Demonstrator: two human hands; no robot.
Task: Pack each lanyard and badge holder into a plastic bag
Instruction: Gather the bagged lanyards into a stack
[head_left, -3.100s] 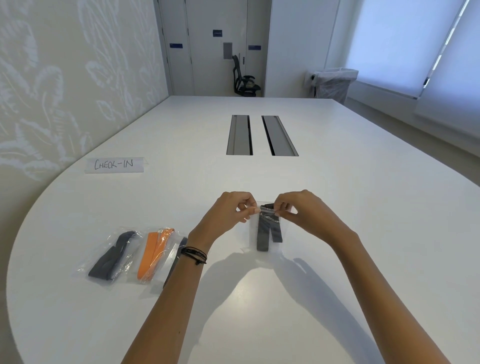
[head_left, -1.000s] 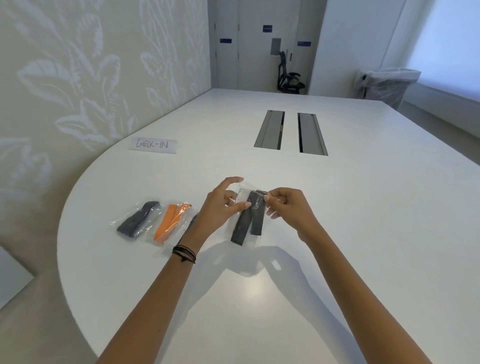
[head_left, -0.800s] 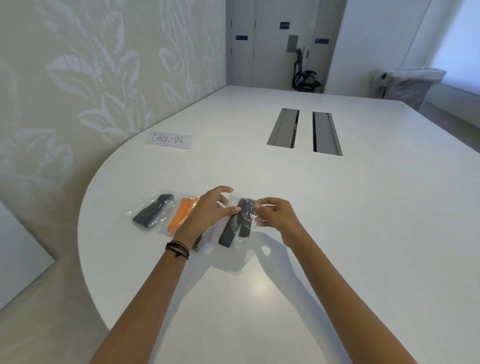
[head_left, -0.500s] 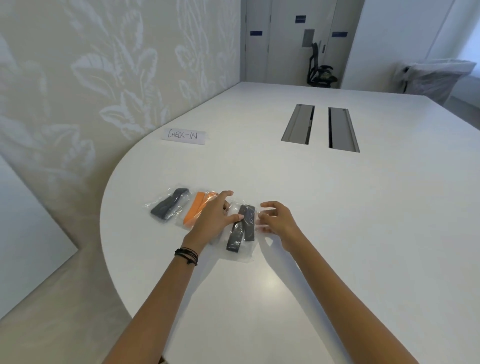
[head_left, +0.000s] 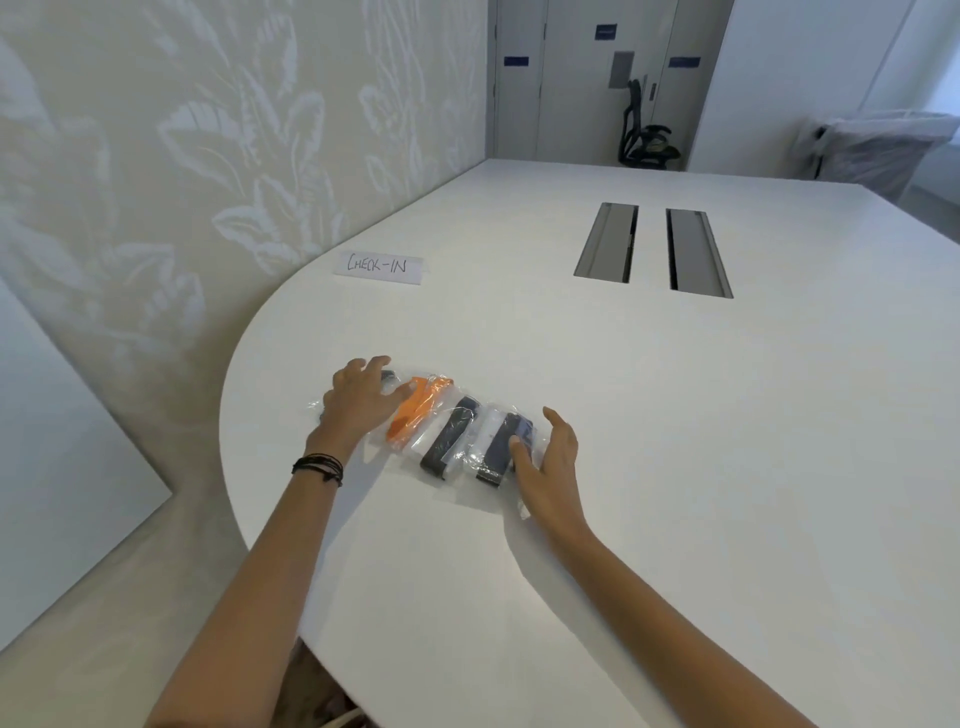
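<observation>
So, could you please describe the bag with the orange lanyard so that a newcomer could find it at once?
On the white table, near its rounded edge below the CHECK-IN sign, a row of clear bags lies between the left hand and the right hand. The orange lanyard bag lies beside the left hand's fingers; the other lanyards visible are dark.

Head-worn wide view looks forward and down, apparently close, over the table (head_left: 623, 467).
</observation>
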